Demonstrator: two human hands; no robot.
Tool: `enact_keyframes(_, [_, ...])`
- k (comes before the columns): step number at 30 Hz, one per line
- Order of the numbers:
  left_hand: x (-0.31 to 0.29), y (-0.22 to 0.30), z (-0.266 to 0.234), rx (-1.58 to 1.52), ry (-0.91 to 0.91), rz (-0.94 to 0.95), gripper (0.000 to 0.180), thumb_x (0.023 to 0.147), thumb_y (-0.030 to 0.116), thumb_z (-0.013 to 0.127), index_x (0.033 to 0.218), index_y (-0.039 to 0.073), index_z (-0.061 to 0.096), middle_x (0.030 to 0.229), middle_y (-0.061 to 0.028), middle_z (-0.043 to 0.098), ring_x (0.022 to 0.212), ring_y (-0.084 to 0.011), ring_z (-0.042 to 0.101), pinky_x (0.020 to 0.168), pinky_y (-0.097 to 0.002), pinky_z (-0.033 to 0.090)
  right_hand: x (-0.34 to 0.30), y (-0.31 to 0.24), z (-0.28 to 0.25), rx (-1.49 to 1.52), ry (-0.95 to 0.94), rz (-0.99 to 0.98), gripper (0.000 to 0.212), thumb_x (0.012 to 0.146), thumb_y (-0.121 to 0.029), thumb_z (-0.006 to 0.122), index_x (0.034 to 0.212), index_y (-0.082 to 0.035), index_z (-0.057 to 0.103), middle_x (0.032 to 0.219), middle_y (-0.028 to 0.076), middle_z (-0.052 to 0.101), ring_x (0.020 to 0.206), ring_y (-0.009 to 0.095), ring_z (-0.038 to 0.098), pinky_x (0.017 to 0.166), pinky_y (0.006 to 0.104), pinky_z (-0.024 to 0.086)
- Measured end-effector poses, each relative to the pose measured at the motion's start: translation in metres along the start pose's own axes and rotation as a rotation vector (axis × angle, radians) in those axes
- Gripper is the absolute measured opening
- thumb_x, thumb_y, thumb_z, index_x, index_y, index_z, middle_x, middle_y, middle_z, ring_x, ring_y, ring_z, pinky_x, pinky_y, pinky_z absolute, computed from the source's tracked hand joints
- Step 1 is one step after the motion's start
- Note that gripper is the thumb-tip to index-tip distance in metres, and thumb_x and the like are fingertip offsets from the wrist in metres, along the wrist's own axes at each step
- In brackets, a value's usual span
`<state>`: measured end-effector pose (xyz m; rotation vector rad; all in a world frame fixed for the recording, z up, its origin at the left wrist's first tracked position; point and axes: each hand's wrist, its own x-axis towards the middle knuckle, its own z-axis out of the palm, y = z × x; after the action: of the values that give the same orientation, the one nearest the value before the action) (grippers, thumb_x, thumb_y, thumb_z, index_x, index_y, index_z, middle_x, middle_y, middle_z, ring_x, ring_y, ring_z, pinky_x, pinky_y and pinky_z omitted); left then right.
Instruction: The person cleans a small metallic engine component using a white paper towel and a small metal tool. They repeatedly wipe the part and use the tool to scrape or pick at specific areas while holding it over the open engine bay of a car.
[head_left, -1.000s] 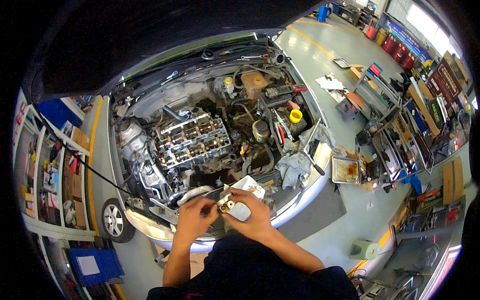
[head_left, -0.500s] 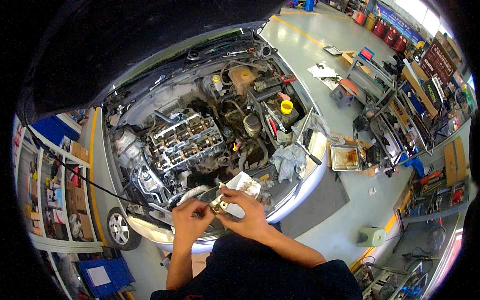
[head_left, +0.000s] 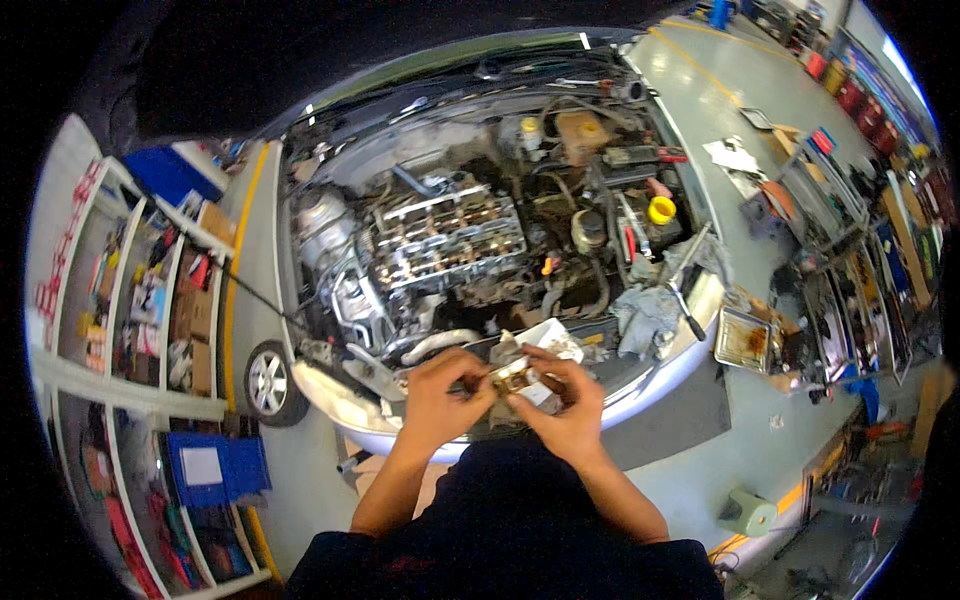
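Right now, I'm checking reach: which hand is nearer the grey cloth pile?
Right. In view, the right hand is lower left of the grey cloth pile; the left hand is farther left.

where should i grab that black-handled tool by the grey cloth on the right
By its black handle, probably with the right hand from the person's side, once that hand frees the small metal part. The handle is thicker than the shaft, angles toward the front bumper and looks clear of the grey cloth.
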<state>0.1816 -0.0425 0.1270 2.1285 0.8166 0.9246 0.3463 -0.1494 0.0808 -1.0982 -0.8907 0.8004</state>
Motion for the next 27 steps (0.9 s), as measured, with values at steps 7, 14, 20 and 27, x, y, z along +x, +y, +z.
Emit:
enact_keyframes(7, [-0.006, 0.005, -0.006, -0.116, 0.023, -0.067, 0.012, 0.083, 0.005, 0.078, 0.091, -0.001, 0.072, 0.082, -0.0112, 0.071, 0.067, -0.0198, 0.069, 0.062, -0.0310, 0.053, 0.003, -0.010, 0.001, -0.064, -0.011, 0.007, 0.049, 0.081, 0.001, 0.089, 0.122, 0.000, 0.063, 0.142, 0.027, 0.065, 0.134, 0.032, 0.063, 0.109, 0.0430, 0.056])
enact_keyframes(14, [-0.004, 0.004, -0.012, -0.010, -0.038, -0.028, 0.011, 0.083, 0.005, 0.080, 0.089, 0.000, 0.073, 0.082, -0.0117, 0.074, 0.066, -0.0214, 0.072, 0.063, -0.0314, 0.057, 0.002, -0.017, 0.000, -0.211, -0.066, -0.083, 0.048, 0.078, 0.005, 0.088, 0.119, 0.005, 0.062, 0.144, 0.029, 0.063, 0.128, 0.027, 0.067, 0.108, 0.0379, 0.055])
enact_keyframes(20, [-0.012, -0.002, -0.005, 0.047, -0.039, -0.008, 0.012, 0.082, 0.006, 0.081, 0.090, 0.001, 0.072, 0.081, -0.0086, 0.071, 0.067, -0.0182, 0.072, 0.061, -0.0310, 0.057, -0.005, -0.003, -0.005, -0.417, -0.087, -0.174, 0.048, 0.078, 0.003, 0.089, 0.118, 0.005, 0.063, 0.143, 0.028, 0.064, 0.126, 0.027, 0.068, 0.105, 0.0370, 0.057])
enact_keyframes(27, [-0.026, -0.003, -0.003, -0.010, 0.018, -0.172, 0.012, 0.077, 0.004, 0.078, 0.087, 0.001, 0.072, 0.083, -0.0100, 0.074, 0.070, -0.0220, 0.074, 0.065, -0.0317, 0.059, -0.013, 0.005, 0.001, -0.377, -0.089, -0.126, 0.049, 0.078, 0.005, 0.089, 0.119, 0.006, 0.062, 0.143, 0.028, 0.064, 0.129, 0.028, 0.067, 0.107, 0.0377, 0.057])
